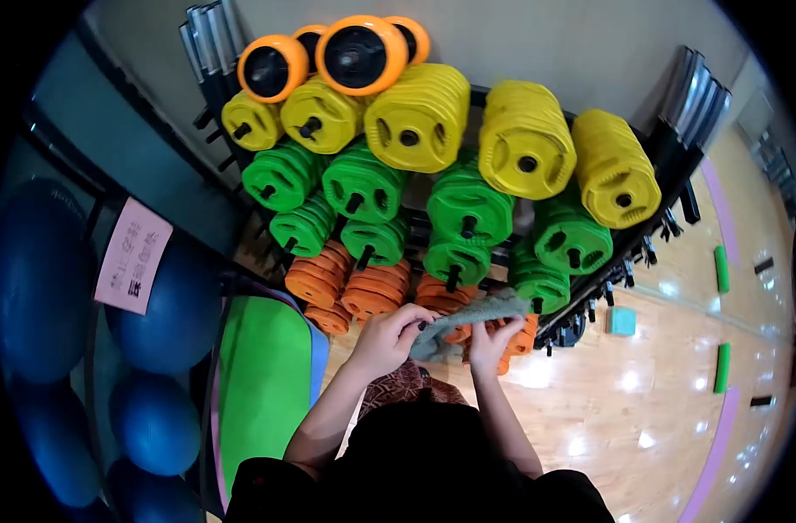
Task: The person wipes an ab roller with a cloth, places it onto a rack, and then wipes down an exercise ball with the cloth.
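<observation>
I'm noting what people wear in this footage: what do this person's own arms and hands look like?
The left sleeve and right sleeve are black and short, the left with a faint reddish mark. The left forearm and right forearm are bare, no watch showing. The left hand and right hand are ungloved.

Blue exercise balls (pixel 45 279) at left, pink sign (pixel 135 253), green mat (pixel 263 383); teal block (pixel 622 322) on wooden floor (pixel 590 392)

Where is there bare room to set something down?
The wood floor lies open between the right forearm, the cyan block and the lower purple strip. Crowded spots: the yellow plates, green plates and orange plates, packed together, and the blue balls at left.
</observation>
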A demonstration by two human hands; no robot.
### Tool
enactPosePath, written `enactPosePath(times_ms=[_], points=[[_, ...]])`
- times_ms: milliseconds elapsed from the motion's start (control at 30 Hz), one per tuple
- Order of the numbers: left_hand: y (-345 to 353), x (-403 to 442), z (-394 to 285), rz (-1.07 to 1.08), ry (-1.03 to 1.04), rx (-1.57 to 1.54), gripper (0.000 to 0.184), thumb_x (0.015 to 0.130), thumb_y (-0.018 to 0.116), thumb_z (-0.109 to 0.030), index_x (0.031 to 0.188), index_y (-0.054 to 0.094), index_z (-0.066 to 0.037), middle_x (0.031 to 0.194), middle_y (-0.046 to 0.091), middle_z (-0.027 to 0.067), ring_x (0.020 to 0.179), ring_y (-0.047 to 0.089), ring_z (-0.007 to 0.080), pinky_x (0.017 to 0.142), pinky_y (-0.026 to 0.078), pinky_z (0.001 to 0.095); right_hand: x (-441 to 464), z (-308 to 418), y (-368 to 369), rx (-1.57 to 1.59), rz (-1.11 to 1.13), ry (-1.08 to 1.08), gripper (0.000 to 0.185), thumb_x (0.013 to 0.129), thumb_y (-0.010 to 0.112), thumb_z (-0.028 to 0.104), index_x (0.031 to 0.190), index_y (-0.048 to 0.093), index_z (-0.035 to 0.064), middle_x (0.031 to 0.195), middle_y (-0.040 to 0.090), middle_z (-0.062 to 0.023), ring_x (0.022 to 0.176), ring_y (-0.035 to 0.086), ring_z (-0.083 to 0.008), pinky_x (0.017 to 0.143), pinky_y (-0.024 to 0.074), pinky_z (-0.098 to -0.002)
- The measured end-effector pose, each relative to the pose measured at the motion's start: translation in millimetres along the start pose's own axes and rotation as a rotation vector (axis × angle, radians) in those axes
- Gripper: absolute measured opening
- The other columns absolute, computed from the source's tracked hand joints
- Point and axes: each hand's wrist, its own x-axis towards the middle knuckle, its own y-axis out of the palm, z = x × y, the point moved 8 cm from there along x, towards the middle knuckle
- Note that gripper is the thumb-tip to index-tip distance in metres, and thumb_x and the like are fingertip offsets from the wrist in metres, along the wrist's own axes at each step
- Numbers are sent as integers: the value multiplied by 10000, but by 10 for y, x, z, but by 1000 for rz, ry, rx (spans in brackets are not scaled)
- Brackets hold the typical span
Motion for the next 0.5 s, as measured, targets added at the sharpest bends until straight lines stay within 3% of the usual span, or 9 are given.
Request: enactPosePath(times_ms=[33, 67, 133, 200, 267, 300, 333, 400, 500], points=[[-83, -18, -30, -23, -6, 22, 162, 808, 500, 24, 945, 557, -39, 934, 659, 91, 844, 645, 256, 706, 503, 313, 23, 390, 38, -306, -14, -135, 436, 781, 586, -17, 1068, 270, 72, 1034, 395, -91, 932, 439, -160, 846, 381, -290], [-181, -51, -43, -66, -14, 32, 162, 808, 500, 24, 945, 557, -39, 934, 659, 91, 844, 645, 256, 706, 503, 313, 49, 281, 104, -7, 4, -20, 463, 737, 606, 17, 1028, 249, 64, 997, 364, -101, 954, 395, -197, 902, 324, -337], [-387, -137, -59, -112, -23, 50, 155, 793, 499, 66, 920, 557, -2, 949, 654, 116, 872, 643, 238, 748, 492, 301, 39, 410, 325, 122, 45, 73, 447, 757, 596, -2, 1025, 251, 89, 945, 371, -67, 878, 418, -149, 804, 373, -277], [-582, -302, -6, -207, -46, 113, 175, 784, 523, 39, 926, 587, -41, 916, 650, 102, 842, 641, 245, 721, 494, 305, 46, 587, 654, 358, 111, -22, 417, 815, 541, -55, 1096, 272, 95, 922, 414, -30, 808, 438, -97, 704, 383, -224], [-755, -461, -22, -220, -61, 197, 165, 803, 535, -11, 943, 577, -86, 858, 643, 80, 755, 632, 262, 638, 492, 348, 7, 574, 955, 215, 207, 29, 373, 838, 554, -18, 1155, 370, 52, 892, 463, -19, 771, 442, -82, 704, 384, -212], [-860, -566, 34, -271, -96, 143, 175, 803, 540, -9, 949, 583, -95, 837, 635, 87, 737, 624, 266, 619, 480, 350, -17, 611, 1163, 162, 306, -59, 216, 868, 561, 55, 1078, 523, 23, 828, 495, -11, 720, 437, -72, 671, 377, -197], [-994, -674, 55, -323, -101, 158, 175, 803, 540, -9, 949, 583, -95, 837, 635, 87, 737, 624, 266, 619, 480, 350, -94, 458, 1328, 128, 385, 42, 100, 890, 541, 96, 906, 575, 3, 761, 487, 7, 677, 421, -65, 623, 366, -200], [-1261, -932, 148, -406, -160, 165, 167, 804, 542, -8, 948, 581, -82, 837, 634, 94, 742, 624, 265, 619, 477, 343, -336, 204, 1734, 137, 564, 122, 110, 892, 539, 99, 869, 573, -4, 738, 482, 17, 659, 406, -57, 586, 349, -204], [-1742, -1507, 145, -648, -211, 192, 153, 794, 547, 17, 925, 585, -50, 825, 633, 102, 727, 625, 240, 615, 468, 314, -989, 563, 2342, 123, 802, 30, 75, 879, 520, 43, 904, 557, -18, 766, 503, 12, 680, 431, -64, 608, 367, -208]])
